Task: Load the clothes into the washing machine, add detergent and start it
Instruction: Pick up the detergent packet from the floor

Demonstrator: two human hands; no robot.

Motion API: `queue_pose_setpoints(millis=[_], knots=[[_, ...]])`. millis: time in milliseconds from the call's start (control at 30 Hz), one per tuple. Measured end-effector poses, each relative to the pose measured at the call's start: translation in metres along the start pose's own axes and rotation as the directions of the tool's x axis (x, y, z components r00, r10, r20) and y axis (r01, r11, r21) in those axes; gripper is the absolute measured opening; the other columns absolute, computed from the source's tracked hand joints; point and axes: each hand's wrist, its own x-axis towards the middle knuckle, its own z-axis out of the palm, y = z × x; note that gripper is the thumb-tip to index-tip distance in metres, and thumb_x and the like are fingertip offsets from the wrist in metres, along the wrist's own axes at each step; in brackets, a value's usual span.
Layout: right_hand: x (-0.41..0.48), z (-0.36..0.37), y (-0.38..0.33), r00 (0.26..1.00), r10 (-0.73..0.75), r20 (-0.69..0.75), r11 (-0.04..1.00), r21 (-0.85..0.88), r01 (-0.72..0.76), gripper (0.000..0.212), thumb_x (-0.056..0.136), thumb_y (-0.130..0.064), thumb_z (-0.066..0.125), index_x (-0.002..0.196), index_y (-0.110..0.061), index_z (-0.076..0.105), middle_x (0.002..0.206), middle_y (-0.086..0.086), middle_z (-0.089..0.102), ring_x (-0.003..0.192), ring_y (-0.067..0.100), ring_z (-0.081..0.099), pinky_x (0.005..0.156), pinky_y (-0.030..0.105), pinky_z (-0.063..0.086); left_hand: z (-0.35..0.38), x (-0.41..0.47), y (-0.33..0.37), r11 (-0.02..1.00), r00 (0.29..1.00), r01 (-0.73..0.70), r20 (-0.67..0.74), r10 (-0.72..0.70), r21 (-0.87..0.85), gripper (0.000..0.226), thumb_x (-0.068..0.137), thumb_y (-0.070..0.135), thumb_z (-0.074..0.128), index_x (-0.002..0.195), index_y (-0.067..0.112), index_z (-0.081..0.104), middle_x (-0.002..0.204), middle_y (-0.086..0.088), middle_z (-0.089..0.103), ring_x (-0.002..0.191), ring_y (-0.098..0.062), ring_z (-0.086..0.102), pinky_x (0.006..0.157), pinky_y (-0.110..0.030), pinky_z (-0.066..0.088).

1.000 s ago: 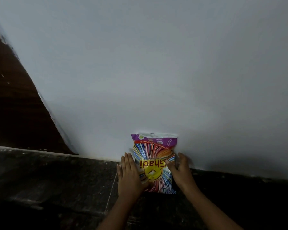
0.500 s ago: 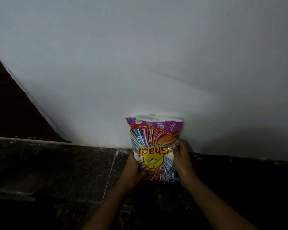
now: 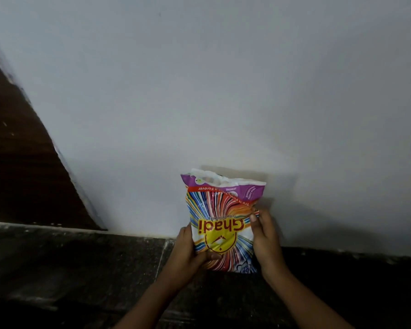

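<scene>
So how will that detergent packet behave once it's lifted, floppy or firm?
Probably floppy: the detergent packet shows creased film and a crumpled top edge, so it may sag. Likely heavy for its size: it bulges, and the left hand and right hand both grip its sides. The glossy film could be slippery; I cannot tell whether the top is open.

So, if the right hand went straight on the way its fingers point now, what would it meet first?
Probably the white wall. The right hand grips the detergent packet by its right edge and points up and away; only the wall shows beyond it, though the gap is hard to judge.
</scene>
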Motion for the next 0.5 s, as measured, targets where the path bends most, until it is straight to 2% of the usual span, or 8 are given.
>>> queue_pose_setpoints(millis=[67,167,267,400,500], knots=[[-0.002,-0.010,-0.037,0.999,-0.028,-0.029,1.000,-0.001,0.028,0.019,0.099,-0.017,0.041,0.086,-0.025,0.052,0.088,0.001,0.064,0.086,0.024,0.062,0.080,0.042,0.050,-0.011,0.001,0.033,1.000,1.000,-0.003,-0.003,0.003,0.014,0.061,0.063,0.057,0.069,0.116,0.040,0.045,0.112,0.004,0.050,0.110,-0.014,0.050,0.092,-0.041,0.048],[-0.007,-0.028,-0.099,0.996,-0.065,-0.067,0.998,0.002,0.065,0.019,0.099,-0.017,0.041,0.086,-0.025,0.053,0.087,-0.002,0.064,0.082,0.018,0.061,0.078,0.039,0.048,-0.030,0.002,0.093,0.999,0.999,-0.032,0.006,0.032,0.019,0.063,0.065,0.064,0.066,0.119,0.038,0.046,0.115,0.003,0.052,0.110,-0.012,0.052,0.092,-0.041,0.049],[-0.012,-0.047,-0.166,0.989,-0.117,-0.093,0.993,0.014,0.119,0.020,0.099,-0.014,0.041,0.085,-0.024,0.052,0.085,-0.003,0.063,0.079,0.013,0.058,0.075,0.034,0.046,-0.049,0.002,0.162,0.998,0.998,-0.058,0.001,0.058,-0.011,0.058,0.067,0.064,0.061,0.117,0.039,0.044,0.117,0.002,0.053,0.108,-0.007,0.054,0.092,-0.037,0.051],[-0.023,-0.077,-0.261,0.978,-0.180,-0.104,0.982,0.032,0.184,0.019,0.100,-0.014,0.039,0.086,-0.022,0.051,0.082,-0.006,0.061,0.072,-0.002,0.058,0.066,0.016,0.046,-0.071,-0.001,0.254,0.993,0.994,-0.105,-0.015,0.104,-0.057,0.052,0.073,0.060,0.060,0.118,0.038,0.048,0.115,0.000,0.053,0.109,-0.012,0.055,0.091,-0.042,0.051],[-0.032,-0.097,-0.327,0.965,-0.233,-0.121,0.967,0.072,0.243,0.017,0.100,-0.018,0.041,0.088,-0.023,0.053,0.082,-0.008,0.062,0.073,-0.004,0.057,0.069,0.019,0.046,-0.084,-0.008,0.322,0.985,0.990,-0.129,-0.068,0.122,-0.112,0.041,0.072,0.060,0.060,0.110,0.045,0.051,0.112,-0.002,0.054,0.107,-0.015,0.057,0.090,-0.044,0.051]])
